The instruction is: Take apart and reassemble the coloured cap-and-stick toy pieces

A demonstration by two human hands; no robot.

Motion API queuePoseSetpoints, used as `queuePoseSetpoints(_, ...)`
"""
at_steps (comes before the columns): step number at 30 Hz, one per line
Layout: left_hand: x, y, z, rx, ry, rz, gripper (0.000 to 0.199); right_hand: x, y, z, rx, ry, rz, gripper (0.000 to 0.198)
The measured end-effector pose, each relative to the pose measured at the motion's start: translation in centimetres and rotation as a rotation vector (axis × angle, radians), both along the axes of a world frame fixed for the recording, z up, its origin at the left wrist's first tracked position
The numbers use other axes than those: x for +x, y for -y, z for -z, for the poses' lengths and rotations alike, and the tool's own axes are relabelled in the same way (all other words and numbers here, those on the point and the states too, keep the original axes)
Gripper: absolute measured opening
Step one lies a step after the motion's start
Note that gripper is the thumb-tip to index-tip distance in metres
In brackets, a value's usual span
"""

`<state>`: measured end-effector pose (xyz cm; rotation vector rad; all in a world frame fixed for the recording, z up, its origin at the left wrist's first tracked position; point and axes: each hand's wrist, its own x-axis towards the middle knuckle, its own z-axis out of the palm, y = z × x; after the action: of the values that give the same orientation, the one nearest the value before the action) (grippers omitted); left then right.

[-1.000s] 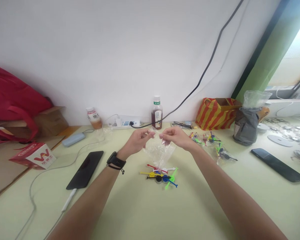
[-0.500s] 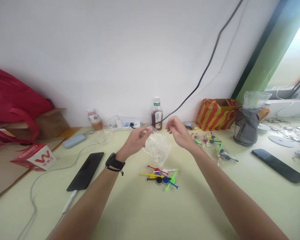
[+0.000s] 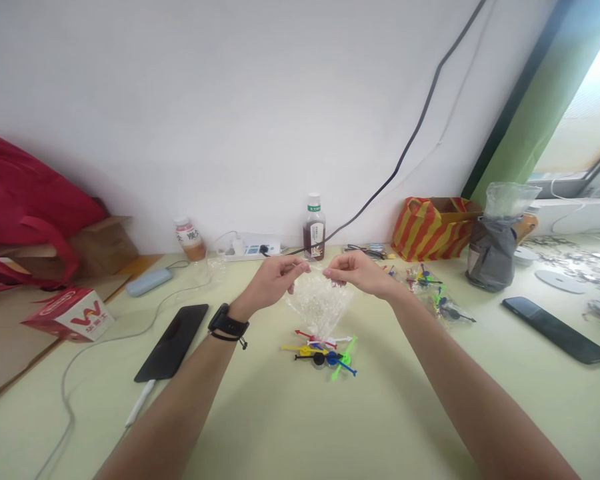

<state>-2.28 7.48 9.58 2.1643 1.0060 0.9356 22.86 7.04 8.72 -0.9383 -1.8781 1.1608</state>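
A clear plastic bag [image 3: 317, 307] hangs between my two hands, its lower corner just above a small heap of arrow-shaped spinners. My left hand [image 3: 279, 279], with a black watch on the wrist, pinches one side of the bag's top edge. On the other side, my right hand [image 3: 354, 272] pinches the edge with thumb and fingers. Below lie the coloured spinners [image 3: 332, 359], in red, yellow, white, black, blue and green, overlapping on the table. To the right, behind my right forearm, are filled clear packets [image 3: 445, 307] of similar spinners.
A black phone [image 3: 172, 342] with a white charging cable lies left, near a red-and-white box [image 3: 70, 315]. Along the wall stand a dark drink bottle [image 3: 314, 230], a power strip [image 3: 255, 248] and a striped bag [image 3: 433, 229]. Another phone [image 3: 555, 329] rests at right.
My right hand has moved left and down, from apart to pinching the bag's edge. The bag has spread wider and hangs slightly lower over the spinners.
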Motion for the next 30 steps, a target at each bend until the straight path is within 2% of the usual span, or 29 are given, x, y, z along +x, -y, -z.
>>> queuePoseSetpoints(3,-0.6,-0.5,0.1,0.027,0.028,-0.094,0.038,1.1,-0.1,-0.4,0.036,0.1,0.019,0.044)
queuePoseSetpoints(5,-0.9,-0.8,0.2,0.041,0.056,-0.143,0.038,1.2,0.2,-1.1,0.178,0.111,0.153,0.041)
queuePoseSetpoints(8,-0.8,-0.9,0.3,0.018,0.099,-0.134,0.04,-0.1,1.3,-2.2,0.437,0.044,0.324,0.03)
queuePoseSetpoints(9,-0.7,-0.8,0.3,-0.002,0.117,-0.119,0.04,-0.8,1.8,-2.5,0.479,0.036,0.305,0.027)
queuePoseSetpoints(12,-0.2,-0.5,0.1,-0.095,0.176,-0.071,0.043,-2.7,2.9,-2.4,0.515,0.175,0.085,0.021)
queuePoseSetpoints(14,-0.1,-0.3,-0.3,-0.148,0.224,-0.066,0.043,-3.3,3.0,-1.8,0.579,0.321,0.076,0.019)
queuePoseSetpoints(17,-0.1,0.2,-1.1,-0.207,0.306,-0.076,0.043,-3.0,2.3,-0.7,0.683,0.461,0.253,0.015)
queuePoseSetpoints(19,-0.2,0.5,-1.6,-0.236,0.363,-0.067,0.043,-2.5,1.7,-0.3,0.702,0.483,0.368,0.014)
queuePoseSetpoints(22,-0.1,1.0,-2.0,-0.265,0.433,-0.035,0.042,-1.8,1.0,-0.2,0.641,0.432,0.505,0.017)
queuePoseSetpoints(25,0.0,1.2,-2.1,-0.291,0.459,-0.012,0.044,-1.7,0.5,-0.4,0.474,0.251,0.475,0.024)
queuePoseSetpoints(30,-0.1,1.0,-1.9,-0.334,0.498,0.041,0.05,-1.7,0.0,-0.1,-0.005,-0.204,0.38,0.042)
